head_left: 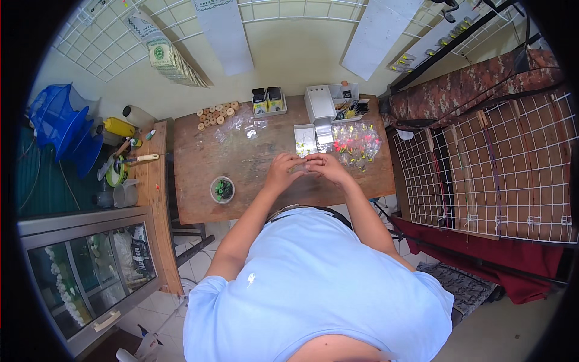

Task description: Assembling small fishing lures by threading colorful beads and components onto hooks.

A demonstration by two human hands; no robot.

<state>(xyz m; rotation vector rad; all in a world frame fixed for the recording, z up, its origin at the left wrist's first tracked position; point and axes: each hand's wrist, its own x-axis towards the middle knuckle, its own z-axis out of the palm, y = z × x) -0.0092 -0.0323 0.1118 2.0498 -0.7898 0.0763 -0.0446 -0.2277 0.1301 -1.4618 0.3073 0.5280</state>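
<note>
Over the middle of the wooden table [259, 166], my left hand [283, 171] and my right hand [325, 166] meet at the fingertips. Both have bent fingers pinched together around something too small to make out. Just beyond them stands a white open box [306, 140] with small yellowish pieces inside. A small silvery container [324, 134] sits beside it. To the right of my fingers lies a spread of clear little bags [359, 143] with bright pink and yellow pieces in them.
A round tub with green and black pieces [222, 190] stands left of my arms. Wooden spools [211, 114], loose clear bags [247, 125], a tray of black packets [268, 101] and a white drawer unit [320, 104] line the back. A wire grid rack [482, 175] borders the right.
</note>
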